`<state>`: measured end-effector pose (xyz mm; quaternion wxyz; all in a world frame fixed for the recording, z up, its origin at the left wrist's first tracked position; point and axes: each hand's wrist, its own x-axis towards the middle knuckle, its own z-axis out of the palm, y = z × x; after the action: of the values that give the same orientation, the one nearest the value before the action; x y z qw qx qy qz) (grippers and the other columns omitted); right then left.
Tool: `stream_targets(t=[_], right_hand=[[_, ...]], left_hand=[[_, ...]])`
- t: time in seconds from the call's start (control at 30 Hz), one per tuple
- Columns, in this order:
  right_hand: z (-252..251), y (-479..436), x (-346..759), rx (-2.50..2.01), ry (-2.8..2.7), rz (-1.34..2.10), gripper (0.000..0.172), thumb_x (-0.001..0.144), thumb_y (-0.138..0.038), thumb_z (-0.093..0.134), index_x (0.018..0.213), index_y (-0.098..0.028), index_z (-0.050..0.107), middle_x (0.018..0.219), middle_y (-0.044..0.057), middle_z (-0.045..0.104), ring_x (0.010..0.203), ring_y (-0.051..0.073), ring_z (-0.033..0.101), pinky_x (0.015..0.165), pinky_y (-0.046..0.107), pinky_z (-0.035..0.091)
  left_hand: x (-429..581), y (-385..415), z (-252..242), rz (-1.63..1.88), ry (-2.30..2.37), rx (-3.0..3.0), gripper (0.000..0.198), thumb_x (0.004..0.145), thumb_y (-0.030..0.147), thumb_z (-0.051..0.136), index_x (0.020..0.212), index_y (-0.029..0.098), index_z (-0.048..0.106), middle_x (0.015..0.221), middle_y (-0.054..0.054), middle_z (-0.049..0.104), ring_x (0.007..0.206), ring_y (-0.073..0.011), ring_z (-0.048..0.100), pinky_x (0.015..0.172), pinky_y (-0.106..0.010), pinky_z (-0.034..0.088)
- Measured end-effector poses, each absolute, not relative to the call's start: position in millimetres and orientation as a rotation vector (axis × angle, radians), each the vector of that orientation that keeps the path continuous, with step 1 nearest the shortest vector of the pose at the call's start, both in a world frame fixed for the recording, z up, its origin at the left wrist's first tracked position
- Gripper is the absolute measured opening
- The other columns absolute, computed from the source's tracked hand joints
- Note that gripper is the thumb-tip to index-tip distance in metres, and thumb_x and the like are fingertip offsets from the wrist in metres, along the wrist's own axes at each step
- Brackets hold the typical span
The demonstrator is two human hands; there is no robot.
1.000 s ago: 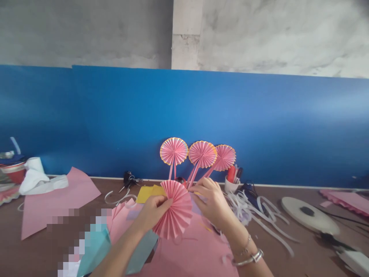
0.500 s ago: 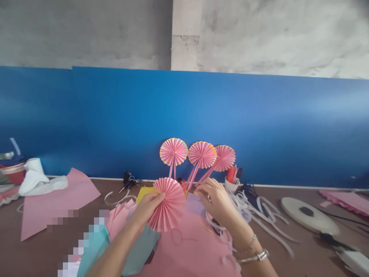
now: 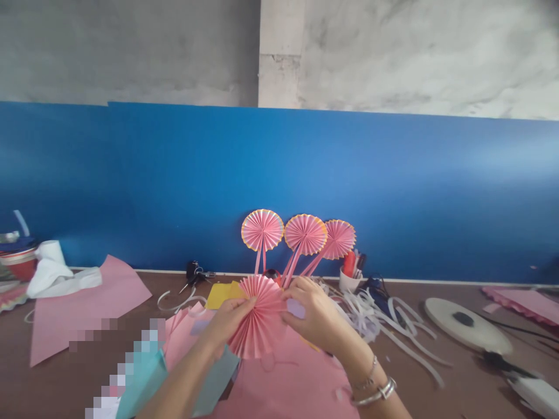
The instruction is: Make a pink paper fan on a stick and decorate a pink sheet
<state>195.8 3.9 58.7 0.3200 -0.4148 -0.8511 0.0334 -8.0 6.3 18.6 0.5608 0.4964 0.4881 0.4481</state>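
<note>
Your L hand [image 3: 229, 320] pinches the pleated pink fan [image 3: 262, 333] nr its ctr, abt 6 o'clock in view, covering part. R hand [image 3: 313, 308] overlaps its rim at 3 o'clock; can't tell if it grips. L forearm [image 3: 181, 373] cut off btm. Far fan [image 3: 342, 240], 1–2 o'clock, part hidden behind mid fan [image 3: 305, 235].

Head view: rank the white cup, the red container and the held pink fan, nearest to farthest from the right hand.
1. Pink fan, just left of the right hand.
2. White cup, beyond the hand, rightward.
3. Red container, far left.
</note>
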Motion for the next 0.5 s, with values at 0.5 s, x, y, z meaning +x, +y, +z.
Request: stream_targets(t=[0.5], right_hand=[[53, 17, 208, -1.251, -1.847, 0.757, 0.01, 0.072, -0.02, 0.054, 0.063, -0.016, 0.058, 0.056, -0.002, 0.053, 0.054, 0.011, 0.044, 0.052, 0.023, 0.031]], left_hand=[[-21, 25, -1, 1.267, 1.177, 0.896, 0.04, 0.069, 0.05, 0.061, 0.09, 0.017, 0.07, 0.086, -0.008, 0.069, 0.082, -0.0233, 0.063, 0.069, -0.031, 0.045]])
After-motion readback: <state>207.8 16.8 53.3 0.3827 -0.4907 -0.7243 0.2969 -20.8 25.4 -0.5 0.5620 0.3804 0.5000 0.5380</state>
